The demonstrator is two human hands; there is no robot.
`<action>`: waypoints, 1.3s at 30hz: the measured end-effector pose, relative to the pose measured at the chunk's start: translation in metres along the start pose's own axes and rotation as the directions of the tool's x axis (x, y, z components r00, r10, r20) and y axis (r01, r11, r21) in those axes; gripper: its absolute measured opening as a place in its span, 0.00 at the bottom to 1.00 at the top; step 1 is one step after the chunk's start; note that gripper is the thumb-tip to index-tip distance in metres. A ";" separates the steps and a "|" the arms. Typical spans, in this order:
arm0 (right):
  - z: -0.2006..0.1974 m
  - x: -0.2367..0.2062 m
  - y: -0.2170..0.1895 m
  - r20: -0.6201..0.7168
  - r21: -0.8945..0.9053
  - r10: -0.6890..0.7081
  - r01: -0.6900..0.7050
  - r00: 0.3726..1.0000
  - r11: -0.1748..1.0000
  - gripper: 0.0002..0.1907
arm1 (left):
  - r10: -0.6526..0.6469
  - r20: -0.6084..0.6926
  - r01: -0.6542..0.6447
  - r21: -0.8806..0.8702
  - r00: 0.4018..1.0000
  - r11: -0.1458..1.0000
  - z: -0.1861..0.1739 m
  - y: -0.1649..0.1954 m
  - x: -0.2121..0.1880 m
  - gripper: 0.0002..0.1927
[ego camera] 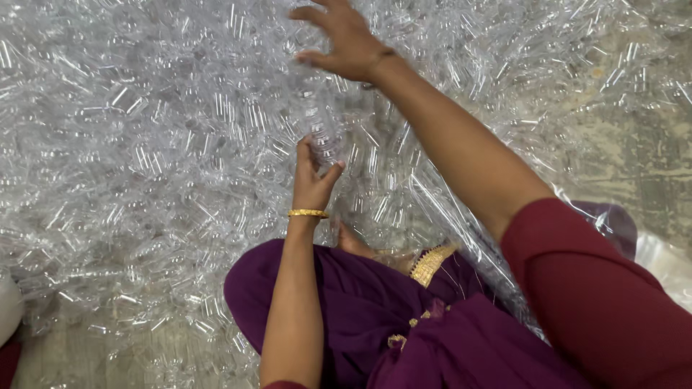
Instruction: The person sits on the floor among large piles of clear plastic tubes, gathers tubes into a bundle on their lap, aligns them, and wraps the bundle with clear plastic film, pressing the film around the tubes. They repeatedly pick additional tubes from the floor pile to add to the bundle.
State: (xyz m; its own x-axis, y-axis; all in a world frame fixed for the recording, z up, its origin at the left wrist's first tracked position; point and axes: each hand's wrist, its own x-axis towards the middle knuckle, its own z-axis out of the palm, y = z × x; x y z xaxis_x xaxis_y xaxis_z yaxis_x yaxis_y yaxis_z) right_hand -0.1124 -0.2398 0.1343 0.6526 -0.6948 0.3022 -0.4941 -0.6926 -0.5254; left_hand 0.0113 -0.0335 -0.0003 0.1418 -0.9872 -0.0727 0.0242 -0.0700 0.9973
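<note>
A clear bottle (pixel 317 119) is held upright over the heap (pixel 144 158) of clear bottles, its long axis running toward the heap's far edge. It is clasped at its lower end by the left hand (pixel 311 180), fingers closed round it. The right hand (pixel 346 39) is spread just above its top, fingers apart, nothing gripped; bare floor (pixel 649 166) is seen at the heap's right edge.

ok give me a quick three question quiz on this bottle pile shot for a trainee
1. True or false: the left hand grips a clear plastic bottle.
2. How are the fingers of the right hand set? A) clenched in a fist B) spread open over the pile of bottles C) wrapped round a bottle cap
3. Fill in: on the left wrist sits a gold ____.

Key: 1 true; 2 B; 3 bangle
</note>
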 end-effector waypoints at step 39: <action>0.026 -0.246 -0.004 0.458 0.265 0.547 -0.695 0.701 0.669 0.18 | 0.116 0.273 -0.009 -0.367 0.955 0.930 0.021 0.039 0.001 0.36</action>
State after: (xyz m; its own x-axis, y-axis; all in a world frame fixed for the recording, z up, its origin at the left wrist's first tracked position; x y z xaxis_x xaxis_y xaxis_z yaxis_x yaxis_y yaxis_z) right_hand -0.2557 -0.0609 0.0410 0.4501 -0.7774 -0.4394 -0.6314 0.0709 -0.7722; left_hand -0.0078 -0.0404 0.0390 -0.1319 -0.9900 0.0505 0.3843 -0.0041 0.9232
